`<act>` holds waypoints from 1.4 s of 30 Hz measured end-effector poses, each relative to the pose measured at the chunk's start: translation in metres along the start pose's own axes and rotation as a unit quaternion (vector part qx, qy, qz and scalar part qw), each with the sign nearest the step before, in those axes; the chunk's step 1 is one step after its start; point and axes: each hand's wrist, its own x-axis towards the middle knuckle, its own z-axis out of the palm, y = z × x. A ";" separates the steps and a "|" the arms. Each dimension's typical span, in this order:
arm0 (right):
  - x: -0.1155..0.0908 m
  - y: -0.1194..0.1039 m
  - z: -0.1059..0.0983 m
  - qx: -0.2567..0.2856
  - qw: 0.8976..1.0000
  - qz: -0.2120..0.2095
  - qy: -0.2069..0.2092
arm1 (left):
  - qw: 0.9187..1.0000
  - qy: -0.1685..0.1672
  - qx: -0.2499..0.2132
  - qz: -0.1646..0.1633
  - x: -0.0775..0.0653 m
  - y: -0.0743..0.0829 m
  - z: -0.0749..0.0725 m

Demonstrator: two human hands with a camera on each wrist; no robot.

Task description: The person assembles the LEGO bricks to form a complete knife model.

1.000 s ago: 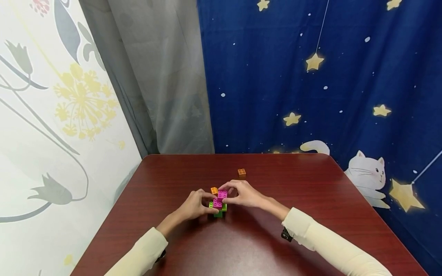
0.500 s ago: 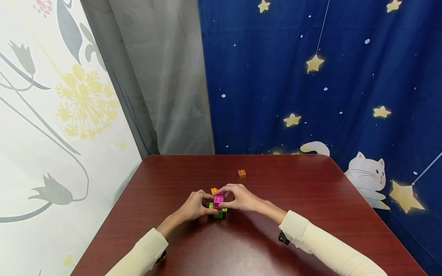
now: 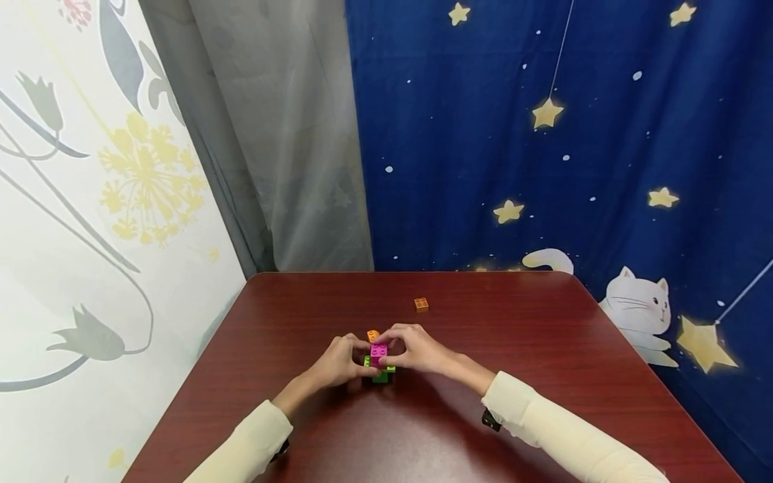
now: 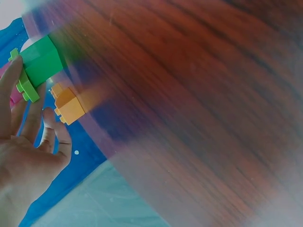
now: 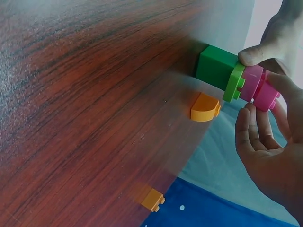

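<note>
A small stack of toy building bricks stands on the table. At its bottom is a dark green brick (image 5: 215, 66), topped by a wider lime green brick (image 5: 234, 82). Above that sits a pink brick (image 5: 251, 82), with a second pink brick (image 5: 266, 97) on it; whether those two are fully pressed together I cannot tell. My left hand (image 3: 338, 362) grips the stack from the left, thumb at the near side around the lime and lower pink bricks. From the right, my right hand (image 3: 419, 349) pinches the upper pink brick between thumb and fingers.
Just behind the stack stands an orange brick with a curved side (image 5: 203, 108). Farther back on the dark red wooden table (image 3: 483, 322) lies a small square orange brick (image 3: 421, 305). Curtains hang beyond the table's far edge.
My right hand has carried the upper pink brick left and slightly down onto the lower pink one, which it now covers in the head view. The left hand has kept its place.
</note>
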 end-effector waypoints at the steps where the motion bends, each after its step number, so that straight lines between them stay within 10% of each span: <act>1: 0.000 0.000 0.000 -0.001 1.000 0.001 0.001 | 1.000 0.000 0.002 0.001 0.000 0.000 0.000; 42: -0.005 0.016 0.013 0.014 0.998 -0.057 0.039 | 1.000 0.016 0.021 0.016 -0.007 0.001 -0.001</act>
